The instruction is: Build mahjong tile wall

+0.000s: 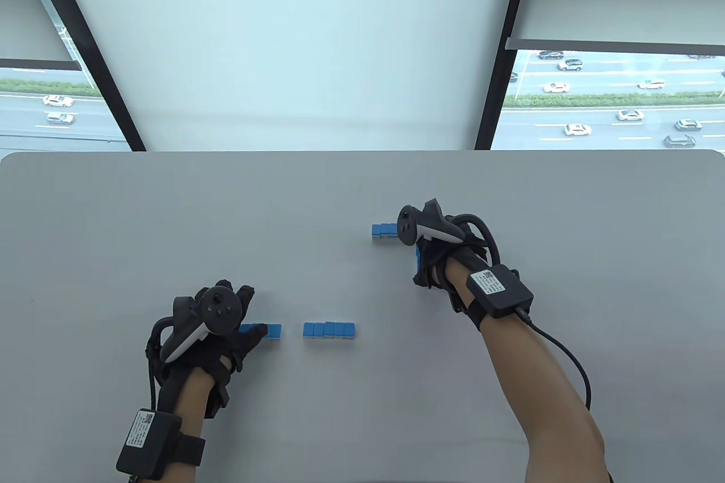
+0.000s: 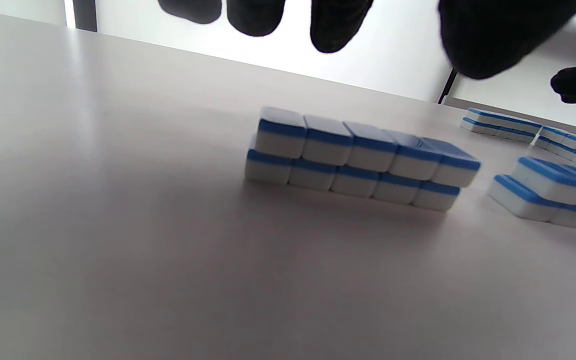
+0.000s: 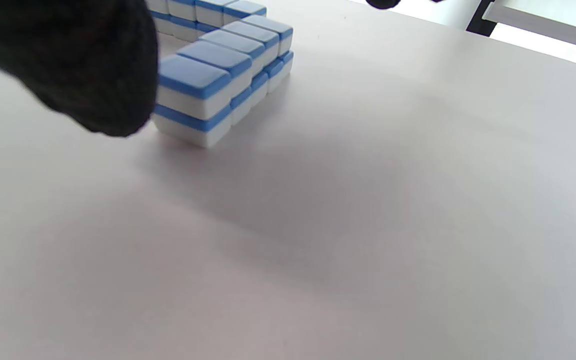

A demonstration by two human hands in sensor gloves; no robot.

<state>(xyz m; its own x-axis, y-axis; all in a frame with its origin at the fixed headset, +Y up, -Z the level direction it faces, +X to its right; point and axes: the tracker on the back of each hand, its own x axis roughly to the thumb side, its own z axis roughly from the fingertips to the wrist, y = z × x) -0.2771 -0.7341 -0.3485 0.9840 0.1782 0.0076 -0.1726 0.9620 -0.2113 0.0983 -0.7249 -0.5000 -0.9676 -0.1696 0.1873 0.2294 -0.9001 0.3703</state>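
While both hands (image 1: pixel 226 324) (image 1: pixel 436 256) hover slack, holding nothing; grey table (image 1: pixel 362 194); roadside windows (image 1: pixel 612 98).

Clearance and obstructions on the table (image 1: pixel 170 211)

The far half and left side of the table lie open and unobstructed. Obstacles cluster in two zones. Near front centre, a double-stacked tile row (image 1: pixel 329 329) stands alone, with a narrow gap separating it from a second short row (image 1: pixel 271 330) that the left hand (image 1: pixel 218 330) covers at its left end. At right centre, a far tile row (image 1: pixel 384 230) meets a side tile row (image 3: pixel 225 75) under the right hand (image 1: pixel 436 251), forming a corner. A broad open lane runs between the front rows and that corner; the ground right of the corner is also bare.
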